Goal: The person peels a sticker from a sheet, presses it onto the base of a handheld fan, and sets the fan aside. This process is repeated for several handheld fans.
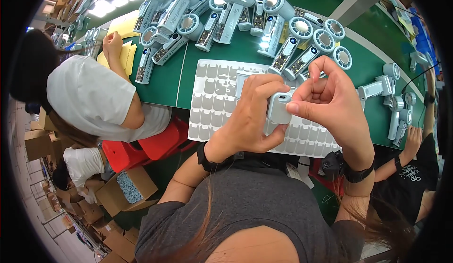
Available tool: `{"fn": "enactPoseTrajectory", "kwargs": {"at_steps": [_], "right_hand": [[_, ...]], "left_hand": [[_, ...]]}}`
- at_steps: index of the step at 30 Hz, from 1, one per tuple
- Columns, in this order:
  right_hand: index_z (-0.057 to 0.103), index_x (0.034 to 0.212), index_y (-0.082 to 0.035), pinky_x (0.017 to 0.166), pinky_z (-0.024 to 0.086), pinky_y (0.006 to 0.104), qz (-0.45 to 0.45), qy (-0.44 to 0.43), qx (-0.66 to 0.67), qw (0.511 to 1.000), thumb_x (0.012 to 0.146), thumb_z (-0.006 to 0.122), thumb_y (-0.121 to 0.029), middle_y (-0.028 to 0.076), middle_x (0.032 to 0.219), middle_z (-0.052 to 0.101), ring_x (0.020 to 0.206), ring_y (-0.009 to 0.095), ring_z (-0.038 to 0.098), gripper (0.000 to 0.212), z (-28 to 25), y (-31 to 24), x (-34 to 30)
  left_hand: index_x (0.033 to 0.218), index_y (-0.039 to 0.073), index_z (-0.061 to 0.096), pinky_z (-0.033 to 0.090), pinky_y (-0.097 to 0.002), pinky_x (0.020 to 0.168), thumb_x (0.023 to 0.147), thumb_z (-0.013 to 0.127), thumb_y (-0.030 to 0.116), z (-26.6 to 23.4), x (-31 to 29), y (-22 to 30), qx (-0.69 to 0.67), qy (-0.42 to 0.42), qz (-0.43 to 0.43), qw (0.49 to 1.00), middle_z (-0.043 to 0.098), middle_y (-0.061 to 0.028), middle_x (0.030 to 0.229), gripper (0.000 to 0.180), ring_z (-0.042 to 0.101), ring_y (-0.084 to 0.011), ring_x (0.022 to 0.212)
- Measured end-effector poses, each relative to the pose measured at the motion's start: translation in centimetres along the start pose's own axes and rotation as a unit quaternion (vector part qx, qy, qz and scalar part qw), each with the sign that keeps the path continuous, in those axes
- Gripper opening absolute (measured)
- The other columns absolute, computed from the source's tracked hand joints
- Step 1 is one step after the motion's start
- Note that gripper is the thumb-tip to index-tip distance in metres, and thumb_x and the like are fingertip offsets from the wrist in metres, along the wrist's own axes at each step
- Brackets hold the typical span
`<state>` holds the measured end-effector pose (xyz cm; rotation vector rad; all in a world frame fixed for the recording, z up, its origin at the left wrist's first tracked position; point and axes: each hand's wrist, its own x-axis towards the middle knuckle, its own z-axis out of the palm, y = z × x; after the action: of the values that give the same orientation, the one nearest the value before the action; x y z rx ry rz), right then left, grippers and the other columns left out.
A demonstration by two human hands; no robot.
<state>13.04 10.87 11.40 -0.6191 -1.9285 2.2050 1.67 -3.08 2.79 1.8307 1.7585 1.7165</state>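
My left hand (250, 114) is closed around a pale blue handheld fan (280, 111), its flat end turned up toward me. A small slot shows near one edge of that end. On its right edge rests the thumb of my right hand (332, 97), pinched toward the index finger; whatever lies between those fingertips is too small to make out. Part of the fan's round head shows beyond my left knuckles. Beneath both hands lies a white sheet (192, 130) bearing rows of grey rounded stickers (205, 116).
Many similar fans (231, 22) are heaped across the green table (165, 86); others (395, 102) lie at right. Co-workers sit on both sides, the left one near yellow sheets (126, 57). Red stools (146, 145) and an open carton (141, 192) stand lower left.
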Motion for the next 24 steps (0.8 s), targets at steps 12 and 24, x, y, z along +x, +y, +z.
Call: {"fn": "enactPoseTrajectory", "kwargs": {"at_steps": [12,24], "right_hand": [[0.037,0.091,-0.009,0.056,0.043,0.0175,-0.031,0.049,-0.124,0.991,0.073,0.077,-0.002,0.003,0.071,0.061,0.064,0.004,0.056,0.045,0.4,-0.3,-0.3],[0.052,0.104,-0.006,0.056,0.037,0.0169,0.060,0.056,-0.131,0.988,0.078,0.071,-0.010,-0.002,0.075,0.057,0.063,0.002,0.051,0.032,-5.0,2.6,-1.0]], "left_hand": [[0.121,-0.001,0.038,0.038,-0.0410,0.091,0.064,0.065,0.008,-0.3,0.4,0.1,0.030,-0.037,0.013,0.999,0.045,-0.0211,0.114,0.064,0.046,-0.0317,0.104],[0.129,-0.005,0.040,0.031,-0.0464,0.101,0.078,0.068,0.020,-1.5,3.2,-3.7,0.111,-0.035,-0.011,0.993,0.039,-0.0237,0.129,0.063,0.038,-0.0389,0.121]]}}
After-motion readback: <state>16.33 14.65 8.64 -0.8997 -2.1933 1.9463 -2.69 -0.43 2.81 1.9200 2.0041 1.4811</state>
